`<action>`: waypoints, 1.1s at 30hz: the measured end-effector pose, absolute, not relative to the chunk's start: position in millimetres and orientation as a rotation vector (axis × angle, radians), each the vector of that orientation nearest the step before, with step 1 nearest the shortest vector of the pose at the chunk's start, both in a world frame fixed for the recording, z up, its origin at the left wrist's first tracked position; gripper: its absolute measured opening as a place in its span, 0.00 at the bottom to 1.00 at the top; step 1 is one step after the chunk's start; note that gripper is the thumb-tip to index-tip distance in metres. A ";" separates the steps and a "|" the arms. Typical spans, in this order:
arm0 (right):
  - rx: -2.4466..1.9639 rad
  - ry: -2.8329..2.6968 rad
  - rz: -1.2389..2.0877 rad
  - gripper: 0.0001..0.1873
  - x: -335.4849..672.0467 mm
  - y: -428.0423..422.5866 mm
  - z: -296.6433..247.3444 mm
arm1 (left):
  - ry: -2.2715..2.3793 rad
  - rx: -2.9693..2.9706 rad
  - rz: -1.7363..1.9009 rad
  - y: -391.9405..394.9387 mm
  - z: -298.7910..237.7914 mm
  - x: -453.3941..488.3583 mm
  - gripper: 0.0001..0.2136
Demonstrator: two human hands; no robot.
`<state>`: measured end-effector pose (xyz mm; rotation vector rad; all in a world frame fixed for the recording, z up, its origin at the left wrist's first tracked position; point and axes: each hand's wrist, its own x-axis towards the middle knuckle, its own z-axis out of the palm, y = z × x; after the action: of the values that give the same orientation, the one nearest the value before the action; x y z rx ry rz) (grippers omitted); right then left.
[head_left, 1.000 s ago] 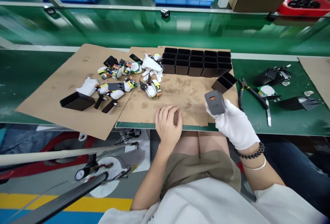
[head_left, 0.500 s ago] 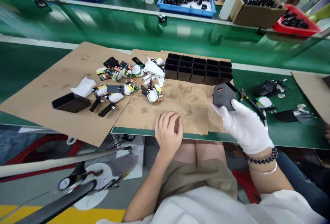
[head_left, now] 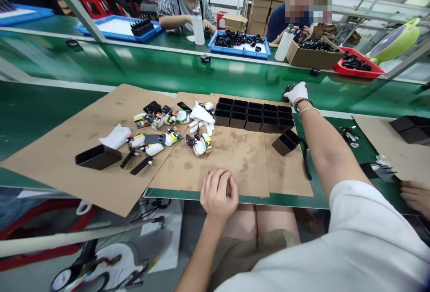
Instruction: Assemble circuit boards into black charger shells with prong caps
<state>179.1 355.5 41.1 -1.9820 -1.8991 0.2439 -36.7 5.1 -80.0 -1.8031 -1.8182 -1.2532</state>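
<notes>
My right hand (head_left: 297, 92), in a white glove, reaches far out over the green conveyor belt. Its fingers are around a dark charger (head_left: 288, 89), mostly hidden by the glove. My left hand (head_left: 218, 192) is bare and rests at the front edge of the cardboard (head_left: 242, 166); its fingers are loosely bent, the thumb stands apart, and nothing shows between them. Two open black cases (head_left: 285, 142) stand on the cardboard at the right. Behind them is a block of black open cases (head_left: 253, 117). Charger circuit boards (head_left: 202, 144) with white and yellow parts lie left of centre.
Black-handled pliers (head_left: 307, 162) lie right of the cardboard. A white glove (head_left: 202, 117) and a large black case (head_left: 98, 156) are at the left. Across the belt (head_left: 161, 66) are co-workers, a blue tray (head_left: 238, 51) and a carton (head_left: 311, 58). A neighbour's hand (head_left: 416, 197) appears at right.
My right hand has carried the charger from the right of the cardboard forward to the belt. The view has tilted up. My left hand stays at the table edge.
</notes>
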 end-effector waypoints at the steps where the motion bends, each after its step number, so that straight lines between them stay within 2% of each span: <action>1: -2.021 -1.891 0.253 0.19 177.4 352.8 40.5 | -1.815 -1.804 -1.254 5.2 -80.3 -36.8 0.08; 6: -1.970 -2.005 0.260 0.22 181.5 302.8 74.3 | -1.810 -1.780 -1.276 6.3 -79.1 -35.9 0.07; 10: -1.793 -2.196 0.377 0.12 200.1 214.0 95.1 | -1.846 -1.788 -1.261 5.7 -77.2 -34.7 0.06; 13: -1.734 -2.364 0.443 0.12 211.6 157.2 77.4 | -1.853 -1.780 -1.284 4.8 -78.0 -33.9 0.06; 17: -1.905 -2.403 0.233 0.14 209.9 124.8 39.9 | -1.845 -1.792 -1.328 3.5 -80.7 -34.3 0.06; 20: -1.812 -2.368 0.164 0.13 198.8 111.7 27.4 | -1.901 -1.855 -1.334 0.5 -78.9 -37.6 0.05; 21: -1.709 -2.368 0.208 0.12 193.6 105.5 25.8 | -1.927 -1.902 -1.351 -1.1 -77.1 -39.3 0.08; 25: -1.246 -2.396 0.479 0.09 164.2 69.0 19.8 | -1.927 -2.187 -1.626 -8.4 -69.0 -46.6 0.33; 26: -1.183 -2.411 0.514 0.08 155.2 59.1 17.9 | -1.897 -2.248 -1.720 -9.5 -68.4 -48.2 0.36; 31: -1.064 -2.528 0.700 0.06 112.3 40.6 21.7 | -1.965 -2.172 -2.005 -9.2 -74.0 -56.4 0.28; 33: -0.994 -2.468 0.795 0.08 95.3 56.6 30.3 | -2.039 -2.063 -2.067 -8.8 -74.6 -59.6 0.28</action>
<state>95.3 56.6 30.3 -0.9939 -2.4678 0.7952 -59.6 -8.8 -74.6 -2.0633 -2.0387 -2.0671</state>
